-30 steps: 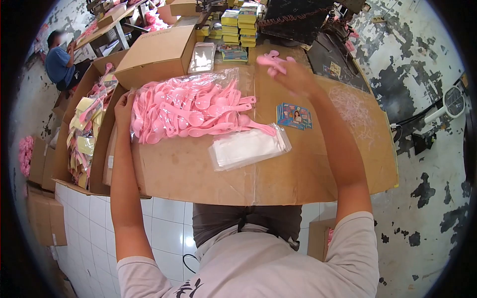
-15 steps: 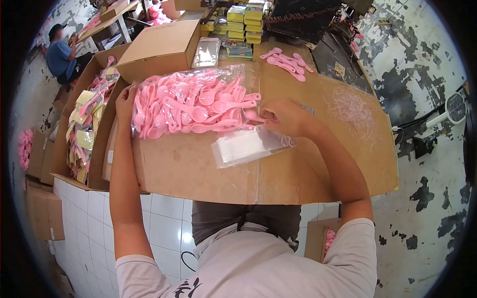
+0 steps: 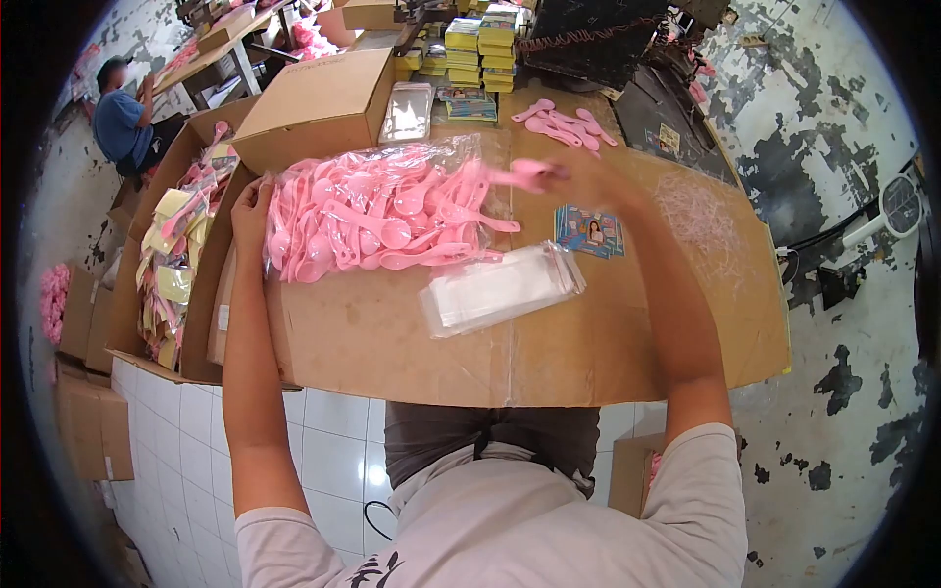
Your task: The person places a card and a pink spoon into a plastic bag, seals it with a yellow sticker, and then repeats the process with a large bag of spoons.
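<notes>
A clear plastic bag (image 3: pixel 338 250) full of pink plastic spoons lies on the cardboard-covered table, its open end facing right. My left hand (image 3: pixel 252 206) is closed on the bag's left edge. Smeared by motion, my right hand (image 3: pixel 593 181) is closed on a pink spoon (image 3: pixel 529 174) to the right of the bag's mouth. Further back, beyond this hand, lies a small pile of pink spoons (image 3: pixel 559 125). Below it are several printed cards (image 3: pixel 590 233) fanned on the cardboard. A stack of clear plastic sleeves (image 3: pixel 500 289) rests in front of the bag.
At the left stands an open carton (image 3: pixel 191 338) of packed spoons and cards. A closed cardboard box (image 3: pixel 309 98) sits behind the bag, near stacks of cards (image 3: pixel 480 49). Thin plastic strips (image 3: pixel 701 220) are heaped at the right. Another person (image 3: pixel 127 118) sits at the far left.
My right hand has moved up and away from the bag's mouth with a pink spoon, uncovering the printed cards. My left hand stays at the bag's left edge.
</notes>
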### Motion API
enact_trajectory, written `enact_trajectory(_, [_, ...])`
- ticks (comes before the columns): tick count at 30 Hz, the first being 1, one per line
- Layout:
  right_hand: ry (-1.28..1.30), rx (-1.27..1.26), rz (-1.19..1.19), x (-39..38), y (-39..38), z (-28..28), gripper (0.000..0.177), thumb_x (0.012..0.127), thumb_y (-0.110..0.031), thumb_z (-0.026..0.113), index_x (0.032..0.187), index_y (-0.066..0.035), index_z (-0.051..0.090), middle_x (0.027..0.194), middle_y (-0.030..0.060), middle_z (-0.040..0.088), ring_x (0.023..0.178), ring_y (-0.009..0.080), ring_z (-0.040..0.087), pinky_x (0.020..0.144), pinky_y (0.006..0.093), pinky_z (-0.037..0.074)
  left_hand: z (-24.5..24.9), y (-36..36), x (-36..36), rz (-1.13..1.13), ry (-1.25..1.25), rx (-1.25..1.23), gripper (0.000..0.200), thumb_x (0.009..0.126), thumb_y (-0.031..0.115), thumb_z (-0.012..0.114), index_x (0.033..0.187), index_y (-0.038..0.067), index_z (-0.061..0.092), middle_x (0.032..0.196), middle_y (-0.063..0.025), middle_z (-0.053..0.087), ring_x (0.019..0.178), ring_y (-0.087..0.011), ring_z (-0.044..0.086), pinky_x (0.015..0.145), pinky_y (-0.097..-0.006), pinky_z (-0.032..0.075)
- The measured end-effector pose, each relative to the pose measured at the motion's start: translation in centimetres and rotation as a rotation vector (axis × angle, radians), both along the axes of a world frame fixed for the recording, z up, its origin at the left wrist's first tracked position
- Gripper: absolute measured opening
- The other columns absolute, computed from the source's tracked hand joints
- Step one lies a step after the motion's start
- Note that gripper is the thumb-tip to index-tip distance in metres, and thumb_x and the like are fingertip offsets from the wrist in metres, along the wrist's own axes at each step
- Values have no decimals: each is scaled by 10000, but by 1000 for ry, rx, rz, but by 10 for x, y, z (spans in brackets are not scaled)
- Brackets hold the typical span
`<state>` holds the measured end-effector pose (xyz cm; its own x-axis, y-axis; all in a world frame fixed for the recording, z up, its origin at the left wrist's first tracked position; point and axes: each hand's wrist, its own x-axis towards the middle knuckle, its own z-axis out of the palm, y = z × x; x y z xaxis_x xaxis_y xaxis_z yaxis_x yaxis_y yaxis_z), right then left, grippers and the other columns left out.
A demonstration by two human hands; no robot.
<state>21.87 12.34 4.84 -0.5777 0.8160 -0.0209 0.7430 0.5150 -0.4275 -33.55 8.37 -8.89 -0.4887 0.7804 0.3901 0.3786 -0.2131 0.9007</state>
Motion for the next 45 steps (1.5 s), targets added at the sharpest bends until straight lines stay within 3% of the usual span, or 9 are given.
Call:
enact_trajectory(6, [-169,790,-253,49,58,-17,419,945,-344,661,1234,-42,687,1048,169,725,1052,338,676,997,424,477,6,-8,10,94,82,28,345,986,280,715,1078,-51,747,925,-51,738,861,-91,627,797,-256,510])
enact_trajectory(9, [54,685,27,12,17,-11,400,920,-296,685,1257,-82,663,1117,145,701,1018,266,657,970,404,492,8,-9,13,142,102,56,373,994,320,699,1018,-48,750,857,-36,723,811,-82,600,755,-269,500])
enact_trajectory(11, [179,78,42,-21,-25,-13,391,893,-240,699,1231,-54,636,1060,155,694,1004,273,662,961,404,502,15,-17,20,186,110,40,411,1000,356,682,987,-50,746,828,-37,712,789,-84,590,738,-280,493])
enact_trajectory(14, [279,-44,227,-49,-50,-30,352,887,-155,671,1213,-34,617,1038,162,687,994,272,663,933,390,515,22,-21,24,245,139,-15,460,1007,397,658,967,-55,736,807,-58,704,769,-102,592,729,-297,490])
enact_trajectory(17, [319,13,39,-53,-53,-30,357,865,-70,646,1219,-35,612,1047,160,685,975,294,668,893,399,528,14,-17,16,294,209,-14,470,1003,405,656,976,-57,736,812,-86,713,760,-130,607,735,-311,495])
enact_trajectory(23, [211,546,345,-59,-36,-43,400,868,-46,653,1263,-50,594,1067,164,644,1048,384,637,890,467,520,4,-11,8,370,287,33,449,984,399,680,1009,-45,741,860,-117,745,783,-168,657,765,-328,516])
enact_trajectory(29, [24,281,279,-50,-36,-25,396,891,-65,658,1285,-94,631,1098,126,612,1041,359,626,878,465,522,6,-16,11,456,311,-2,462,960,429,693,1015,-26,745,877,-148,744,808,-235,681,790,-359,524])
enact_trajectory(41, [-49,628,339,-13,10,1,259,885,-115,692,1139,-64,697,1109,112,642,1033,355,629,871,451,506,1,-12,1,477,303,-39,482,943,458,687,1030,-12,753,952,-186,752,886,-306,709,831,-382,527])
enact_trajectory(45, [-184,623,-27,23,46,16,328,887,-199,722,1187,-80,664,1103,112,644,1041,364,628,876,451,497,6,-15,7,472,289,-54,470,946,440,691,1033,-18,752,948,-175,755,875,-287,713,818,-375,530])
